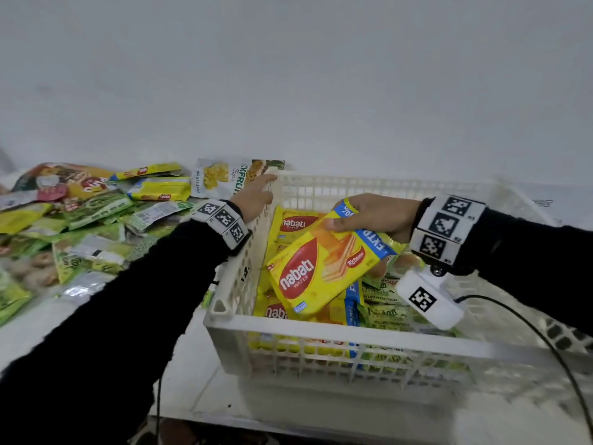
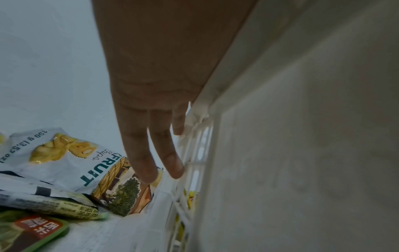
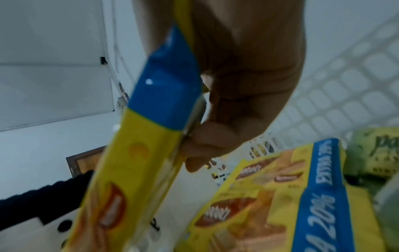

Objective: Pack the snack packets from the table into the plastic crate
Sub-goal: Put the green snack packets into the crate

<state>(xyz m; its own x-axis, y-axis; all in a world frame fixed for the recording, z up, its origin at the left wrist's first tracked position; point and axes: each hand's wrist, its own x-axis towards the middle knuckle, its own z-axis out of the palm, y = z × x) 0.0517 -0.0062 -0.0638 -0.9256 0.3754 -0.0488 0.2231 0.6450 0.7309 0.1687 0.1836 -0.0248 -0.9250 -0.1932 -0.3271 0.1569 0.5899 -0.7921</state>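
Note:
A white slotted plastic crate (image 1: 340, 330) stands on the table at centre right, holding several yellow wafer packets and green packets. My right hand (image 1: 369, 216) holds one yellow wafer packet (image 1: 324, 268) by its blue end, tilted over the packets inside the crate; in the right wrist view the fingers (image 3: 207, 146) curl round that wafer packet (image 3: 138, 153). My left hand (image 1: 255, 199) rests with straight fingers (image 2: 142, 153) against the outside of the crate's left wall (image 2: 291, 136), holding nothing.
A heap of snack packets (image 1: 80, 220) covers the table left of the crate, with a white jackfruit chips bag (image 1: 224, 176) just beyond my left hand. A plain wall stands behind. A black cable (image 1: 529, 322) runs over the crate's right front.

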